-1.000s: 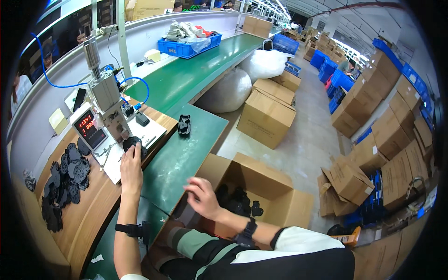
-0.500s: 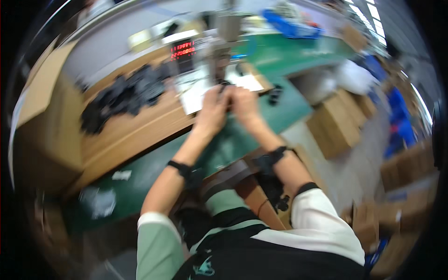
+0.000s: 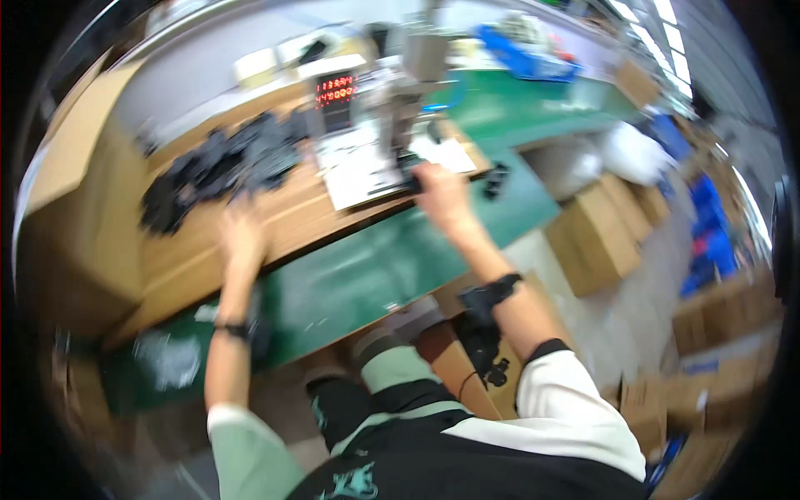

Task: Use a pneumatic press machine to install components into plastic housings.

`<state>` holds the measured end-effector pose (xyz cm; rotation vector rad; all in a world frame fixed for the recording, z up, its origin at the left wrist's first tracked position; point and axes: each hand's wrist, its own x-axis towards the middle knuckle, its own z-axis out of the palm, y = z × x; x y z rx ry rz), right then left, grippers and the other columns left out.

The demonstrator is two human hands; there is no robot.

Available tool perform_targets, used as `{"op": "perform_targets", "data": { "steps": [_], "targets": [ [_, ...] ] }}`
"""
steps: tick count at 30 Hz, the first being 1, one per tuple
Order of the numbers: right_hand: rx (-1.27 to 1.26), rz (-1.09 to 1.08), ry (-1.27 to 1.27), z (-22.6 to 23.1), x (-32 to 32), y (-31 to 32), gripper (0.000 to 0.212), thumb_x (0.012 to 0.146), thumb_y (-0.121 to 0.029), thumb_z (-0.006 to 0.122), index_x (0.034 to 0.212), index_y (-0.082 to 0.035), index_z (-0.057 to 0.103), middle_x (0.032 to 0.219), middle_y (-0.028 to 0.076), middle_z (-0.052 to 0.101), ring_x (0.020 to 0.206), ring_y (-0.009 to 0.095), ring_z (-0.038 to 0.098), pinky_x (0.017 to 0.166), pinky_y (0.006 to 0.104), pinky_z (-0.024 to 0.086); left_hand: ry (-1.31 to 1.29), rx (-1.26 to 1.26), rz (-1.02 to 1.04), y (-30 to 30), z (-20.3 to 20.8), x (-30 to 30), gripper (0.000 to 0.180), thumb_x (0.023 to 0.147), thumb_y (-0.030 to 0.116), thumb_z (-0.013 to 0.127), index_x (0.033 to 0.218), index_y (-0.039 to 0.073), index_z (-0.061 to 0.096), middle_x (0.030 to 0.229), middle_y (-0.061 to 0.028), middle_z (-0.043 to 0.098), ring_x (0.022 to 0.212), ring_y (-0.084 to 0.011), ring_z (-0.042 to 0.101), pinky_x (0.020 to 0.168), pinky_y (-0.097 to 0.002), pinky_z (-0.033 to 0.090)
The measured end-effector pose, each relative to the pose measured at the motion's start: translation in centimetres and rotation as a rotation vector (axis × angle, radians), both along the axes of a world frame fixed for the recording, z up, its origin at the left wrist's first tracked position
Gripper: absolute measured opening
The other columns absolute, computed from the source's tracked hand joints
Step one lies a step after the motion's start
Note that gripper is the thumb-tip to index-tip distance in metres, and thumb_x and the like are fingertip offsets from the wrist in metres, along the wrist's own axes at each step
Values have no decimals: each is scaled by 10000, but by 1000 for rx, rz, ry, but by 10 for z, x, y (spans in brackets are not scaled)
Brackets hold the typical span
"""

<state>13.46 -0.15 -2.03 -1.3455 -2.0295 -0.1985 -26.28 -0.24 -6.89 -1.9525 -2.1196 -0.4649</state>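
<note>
My right hand (image 3: 442, 198) is closed on a small black part (image 3: 410, 169) beneath the metal head of a bench press-like machine (image 3: 403, 104). The part's exact kind is too blurred to make out. My left hand (image 3: 242, 232) reaches over the wooden board (image 3: 292, 218), just in front of a heap of black pieces (image 3: 225, 162). Motion smears its fingers, so their grip does not show. White sheets (image 3: 350, 185) lie around the machine's base. A box with a red digital display (image 3: 337, 92) stands left of the machine.
Small black parts (image 3: 497, 179) lie on the green table (image 3: 358, 292), right of my right hand. A large open carton (image 3: 83, 208) stands at the left. Clear plastic (image 3: 168, 360) is near the front left edge. A blue tray (image 3: 529, 58) sits far back; cartons (image 3: 592, 233) stand at right.
My left hand has left the machine and moved left to the black heap. My right hand stays by the machine, slightly to the right. Both hands were together under the machine's head before.
</note>
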Motion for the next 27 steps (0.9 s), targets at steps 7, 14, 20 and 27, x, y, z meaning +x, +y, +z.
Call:
{"op": "perform_targets", "data": {
  "steps": [7,14,20,27],
  "targets": [
    [15,-64,-2,2,-17,-3,246,712,17,662,942,-68,681,969,111,669,969,319,645,863,446,512,90,102,-105,-90,-14,-10,557,953,259,672,1454,83,504,1396,-268,496,1251,-460,492,1052,-527,397],
    [37,-109,-26,4,-2,-4,153,754,12,635,883,-66,661,937,96,649,946,299,638,840,428,517,-133,-41,-309,-113,2,13,531,784,-92,686,1284,7,539,1425,-195,525,1273,-430,502,1095,-480,399],
    [49,-104,-37,4,-6,-4,108,790,-8,605,865,-65,658,932,99,644,946,295,636,840,421,518,-366,69,-387,-121,14,37,570,822,-126,571,1369,23,524,1395,-211,552,1295,-418,519,1096,-491,423],
    [29,-79,-38,8,-4,-2,124,754,-22,658,868,-69,671,939,93,640,969,291,631,839,423,517,-74,145,-548,-117,48,89,546,794,-111,563,1319,25,626,1325,-201,614,1258,-394,570,1067,-462,466]
  ]
}}
